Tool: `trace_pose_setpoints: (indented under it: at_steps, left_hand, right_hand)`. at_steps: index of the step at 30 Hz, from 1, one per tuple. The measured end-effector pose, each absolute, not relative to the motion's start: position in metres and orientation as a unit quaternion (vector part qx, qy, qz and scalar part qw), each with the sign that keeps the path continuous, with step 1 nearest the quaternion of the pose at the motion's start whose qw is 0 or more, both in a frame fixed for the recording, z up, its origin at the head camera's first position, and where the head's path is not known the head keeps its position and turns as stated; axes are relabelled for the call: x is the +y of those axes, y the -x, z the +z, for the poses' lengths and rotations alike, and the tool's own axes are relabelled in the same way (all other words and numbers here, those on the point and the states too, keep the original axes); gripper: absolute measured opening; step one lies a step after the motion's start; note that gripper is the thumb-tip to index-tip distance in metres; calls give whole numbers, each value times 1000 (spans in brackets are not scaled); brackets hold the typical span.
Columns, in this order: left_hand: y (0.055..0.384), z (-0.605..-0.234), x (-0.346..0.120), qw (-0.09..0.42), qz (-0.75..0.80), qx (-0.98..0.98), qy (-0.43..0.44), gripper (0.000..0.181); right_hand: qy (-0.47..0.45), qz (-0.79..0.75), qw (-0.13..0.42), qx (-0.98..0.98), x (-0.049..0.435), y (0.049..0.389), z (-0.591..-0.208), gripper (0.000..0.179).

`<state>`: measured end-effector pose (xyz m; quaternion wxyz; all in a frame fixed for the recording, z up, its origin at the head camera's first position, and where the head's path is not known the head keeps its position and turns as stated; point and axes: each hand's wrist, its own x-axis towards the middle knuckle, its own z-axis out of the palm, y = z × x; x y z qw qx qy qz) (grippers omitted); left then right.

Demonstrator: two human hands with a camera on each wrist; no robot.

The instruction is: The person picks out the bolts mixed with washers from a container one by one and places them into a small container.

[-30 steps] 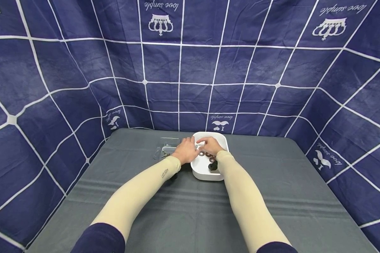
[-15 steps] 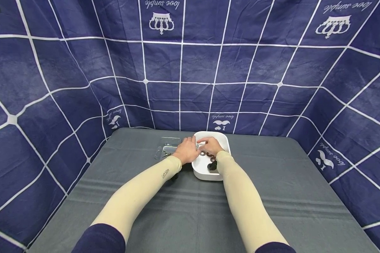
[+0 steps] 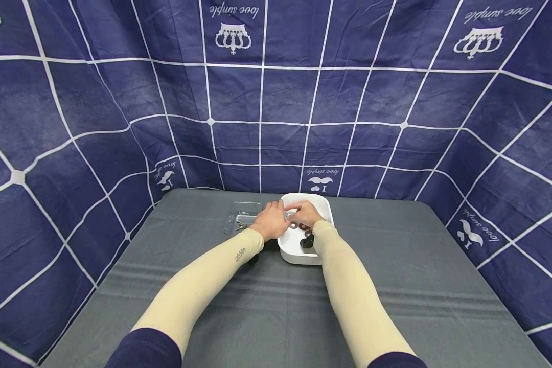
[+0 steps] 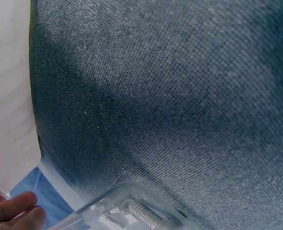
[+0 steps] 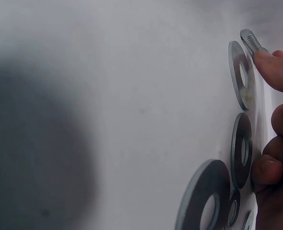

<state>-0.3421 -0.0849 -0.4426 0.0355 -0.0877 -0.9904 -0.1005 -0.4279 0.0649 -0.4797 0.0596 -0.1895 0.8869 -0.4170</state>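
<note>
A white tray (image 3: 299,258) stands on the grey cloth, with several metal washers (image 5: 242,151) inside it. My right hand (image 3: 305,213) reaches into the tray. In the right wrist view its thumb and a finger pinch a small threaded bolt (image 5: 250,40) beside one washer, close to the tray wall; the other fingers are curled. My left hand (image 3: 270,222) lies at the tray's left rim, its thumb side near the right fingertips. The left fingers (image 4: 16,206) show only partly in the left wrist view, past the tray wall, so whether they hold anything is hidden.
Left of the tray sits a clear plastic box (image 3: 246,207) with metal pieces in it, one a ridged metal piece (image 4: 146,215). A dark object (image 3: 307,242) lies in the tray's near part. Blue patterned cloth (image 3: 285,138) hangs behind the table.
Both hands stay at the tray's left side with only slight finger movement. The right forearm has shifted slightly to the left. The view itself has swayed a little.
</note>
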Motion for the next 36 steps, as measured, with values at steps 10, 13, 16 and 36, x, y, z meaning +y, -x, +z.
trace_pose_setpoints:
  at_steps: [10,13,16,36]
  left_hand:
    - [341,-443,-85,44,-98,-990,89,65]
    - [343,-444,-84,43,-95,-991,89,66]
    - [343,-444,-83,46,-93,-991,89,64]
    - [343,-444,-83,44,-72,-992,95,72]
  right_hand:
    - [197,-417,69,885,64,429,-482,36]
    - [200,-406,62,889,64,430,-483,30]
    - [202,-392,53,896,65,430,-482,24]
    - [217,-348,82,909,68,423,-469,10]
